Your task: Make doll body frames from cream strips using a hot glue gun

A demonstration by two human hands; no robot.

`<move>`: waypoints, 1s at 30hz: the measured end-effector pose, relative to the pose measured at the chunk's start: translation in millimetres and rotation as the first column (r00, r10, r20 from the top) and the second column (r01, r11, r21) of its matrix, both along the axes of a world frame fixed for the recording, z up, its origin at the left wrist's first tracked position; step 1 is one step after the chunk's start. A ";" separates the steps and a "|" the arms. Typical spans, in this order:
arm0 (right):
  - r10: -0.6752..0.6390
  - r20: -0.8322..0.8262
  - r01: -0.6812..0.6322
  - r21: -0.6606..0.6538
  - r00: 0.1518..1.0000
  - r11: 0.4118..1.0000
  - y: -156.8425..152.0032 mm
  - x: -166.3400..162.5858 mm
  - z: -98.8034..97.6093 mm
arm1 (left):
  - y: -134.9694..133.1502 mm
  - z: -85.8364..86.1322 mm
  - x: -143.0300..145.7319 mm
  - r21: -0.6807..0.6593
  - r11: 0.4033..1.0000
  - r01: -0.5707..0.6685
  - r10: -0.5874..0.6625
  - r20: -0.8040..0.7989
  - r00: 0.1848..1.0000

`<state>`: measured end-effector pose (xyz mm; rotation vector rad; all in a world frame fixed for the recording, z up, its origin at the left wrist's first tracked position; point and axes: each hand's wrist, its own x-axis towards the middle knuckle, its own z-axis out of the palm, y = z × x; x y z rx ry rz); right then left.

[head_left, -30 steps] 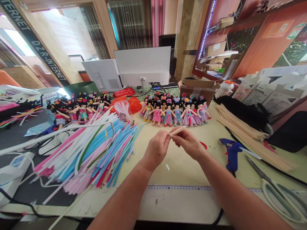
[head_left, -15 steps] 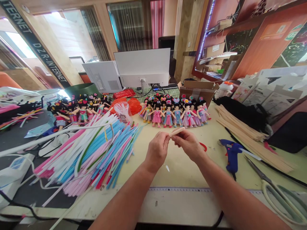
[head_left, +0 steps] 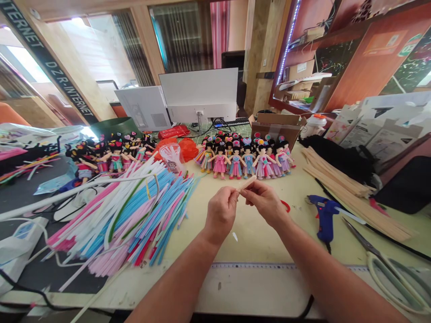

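My left hand (head_left: 222, 208) is closed in a pinch, thumb uppermost, on one end of a beige pipe cleaner (head_left: 249, 182). My right hand (head_left: 264, 202) pinches the same piece close beside it, and a short length sticks out above the fingers. The fingertips nearly meet, and the part between them is hidden. Just behind the hands stand several pipe-cleaner dolls (head_left: 248, 163) with black hair and colourful dresses. A red ring-shaped item (head_left: 286, 206) lies partly behind my right wrist.
A heap of coloured pipe cleaners (head_left: 134, 220) covers the left side. On the right lie beige pipe cleaners (head_left: 350, 193), a blue glue gun (head_left: 325, 217) and scissors (head_left: 387, 264). A ruler strip (head_left: 249, 266) runs along the front. Behind the dolls are a cardboard box (head_left: 276, 125) and a monitor (head_left: 202, 92).
The protruding end of the beige pipe cleaner has tilted up more steeply and shifted slightly left. Both hands have stayed nearly in place, still gripping it.
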<state>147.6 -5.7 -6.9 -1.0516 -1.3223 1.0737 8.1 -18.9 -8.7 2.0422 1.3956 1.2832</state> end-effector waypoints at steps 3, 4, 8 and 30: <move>0.003 -0.022 -0.003 0.021 1.000 1.000 0.5 -0.8 -0.3 | -1.2 0.8 0.0 -0.019 1.000 -0.003 0.004 0.022 1.000; 0.004 -0.026 -0.004 0.023 1.000 1.000 0.6 -1.1 -0.7 | -1.4 0.9 0.1 -0.025 1.000 -0.003 0.004 0.032 0.999; 0.003 -0.033 -0.002 0.022 0.999 1.000 0.9 -1.6 -2.4 | -0.8 1.6 0.3 -0.074 0.997 0.032 -0.024 0.096 0.995; -0.082 0.282 0.024 0.202 0.956 0.979 -1.7 1.7 -5.9 | 12.4 4.8 -10.7 -0.260 0.939 0.224 -0.121 0.361 0.925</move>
